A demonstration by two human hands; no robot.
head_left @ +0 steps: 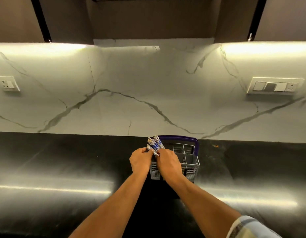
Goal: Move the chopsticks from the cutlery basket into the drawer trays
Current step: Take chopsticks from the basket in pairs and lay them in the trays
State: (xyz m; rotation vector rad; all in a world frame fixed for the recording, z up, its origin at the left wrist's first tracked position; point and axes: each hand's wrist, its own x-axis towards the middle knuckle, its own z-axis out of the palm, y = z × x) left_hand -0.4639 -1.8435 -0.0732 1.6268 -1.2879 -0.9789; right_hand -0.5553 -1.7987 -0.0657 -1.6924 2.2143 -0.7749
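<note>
Plaid sleeve cuff [248, 227] sits bottom right, nearest the lens, on the person's right arm; both bare forearms run up to a glossy black countertop [54, 160]. Left to right: left hand [140, 160] curled at the bundle's left edge, fingertips pinching the outer sticks; chopsticks [154, 145] (blue-and-white patterned, bunched and fanned at the tops) upright in the left-end compartment of the grey cutlery basket [190, 170]; right hand [167, 163] closed around the bundle from the right, knuckles over the basket rim. Purple handle [197, 146] arcs behind. No drawer or trays in view, so nothing moved yet.

Risks, as a judgement: tops are splayed, so an uneven grip likely lets one or two sticks slide back or drop onto the counter. Light basket may lift or tip with the pull, since neither hand steadies it. Lower ends are hidden, and could snag the grid.
</note>
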